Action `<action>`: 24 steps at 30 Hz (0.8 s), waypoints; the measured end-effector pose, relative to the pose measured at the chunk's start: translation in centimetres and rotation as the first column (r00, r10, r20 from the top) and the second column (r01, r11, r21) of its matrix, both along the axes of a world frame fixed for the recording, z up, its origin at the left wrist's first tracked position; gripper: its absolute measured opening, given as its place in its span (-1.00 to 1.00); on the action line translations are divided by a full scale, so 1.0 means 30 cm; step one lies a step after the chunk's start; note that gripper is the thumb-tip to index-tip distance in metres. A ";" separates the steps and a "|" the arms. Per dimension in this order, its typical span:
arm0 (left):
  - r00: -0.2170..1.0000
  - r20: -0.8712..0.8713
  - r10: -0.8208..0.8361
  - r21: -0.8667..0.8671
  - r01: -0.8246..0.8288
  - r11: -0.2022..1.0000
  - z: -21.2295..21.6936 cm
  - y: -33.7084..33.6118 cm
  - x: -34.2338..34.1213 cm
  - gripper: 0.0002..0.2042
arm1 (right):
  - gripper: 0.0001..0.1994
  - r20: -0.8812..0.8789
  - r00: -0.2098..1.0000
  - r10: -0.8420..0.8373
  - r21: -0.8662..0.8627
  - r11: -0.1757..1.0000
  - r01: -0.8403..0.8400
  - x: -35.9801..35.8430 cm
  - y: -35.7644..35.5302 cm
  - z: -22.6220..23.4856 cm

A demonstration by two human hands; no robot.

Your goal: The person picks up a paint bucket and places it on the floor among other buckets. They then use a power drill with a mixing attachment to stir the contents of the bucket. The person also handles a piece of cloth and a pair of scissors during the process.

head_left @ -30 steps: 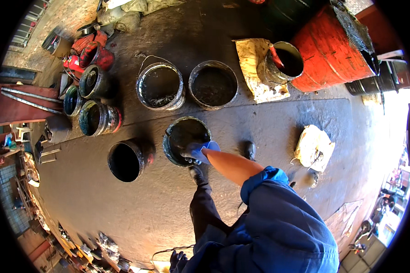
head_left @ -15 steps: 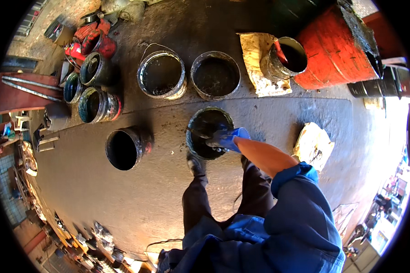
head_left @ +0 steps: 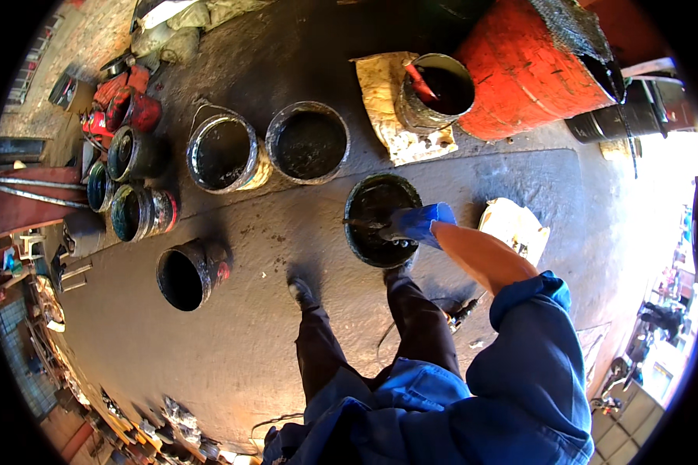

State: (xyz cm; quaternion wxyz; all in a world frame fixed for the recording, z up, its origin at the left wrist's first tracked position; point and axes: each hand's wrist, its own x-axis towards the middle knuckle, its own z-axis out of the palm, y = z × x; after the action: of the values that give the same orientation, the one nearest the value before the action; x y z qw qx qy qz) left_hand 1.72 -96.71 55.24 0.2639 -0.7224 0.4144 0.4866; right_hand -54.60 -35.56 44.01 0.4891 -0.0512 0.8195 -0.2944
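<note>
Moving rightward, the bucket (head_left: 356, 195) nears the pale sheet (head_left: 513, 221).

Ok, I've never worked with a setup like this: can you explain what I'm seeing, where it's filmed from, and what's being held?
There is no machine here, only a person working by hand. The view looks down from a wide fisheye camera on the person's head, which bends straight edges; picture left is the person's left.

The right hand, in a dark glove with a blue cuff, is at a round, black, open bucket and appears to grip its thin dark handle; the left hand is out of view.

On the stained grey-brown floor, two grimy open round buckets stand side by side ahead, and a black cylindrical bucket is to the left. Farther right, a dark metal pail with a red stick sits on a tan sheet beside a large red drum.
</note>
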 end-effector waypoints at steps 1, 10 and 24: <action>1.000 -0.003 -0.009 0.002 0.009 1.000 -0.003 0.015 -0.019 -0.74 | -0.52 -0.006 1.000 -0.014 0.011 1.000 0.014 -0.006 0.059 0.006; 0.994 -0.014 -0.110 -0.006 0.110 0.994 0.034 0.070 -0.174 -0.77 | -0.52 -0.097 0.985 -0.142 0.115 0.982 0.153 0.025 0.482 -0.046; 0.927 0.036 -0.374 -0.046 0.375 0.926 0.214 0.063 -0.602 -0.80 | -0.52 -0.315 0.892 -0.324 0.058 0.932 0.359 0.233 0.658 -0.320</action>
State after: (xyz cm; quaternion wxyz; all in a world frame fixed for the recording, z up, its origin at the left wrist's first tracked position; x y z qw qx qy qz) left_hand -16.35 -94.83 61.65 0.3386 -0.6431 0.5535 0.4067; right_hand -47.62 -15.81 34.41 0.3018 0.0779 0.8957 -0.3170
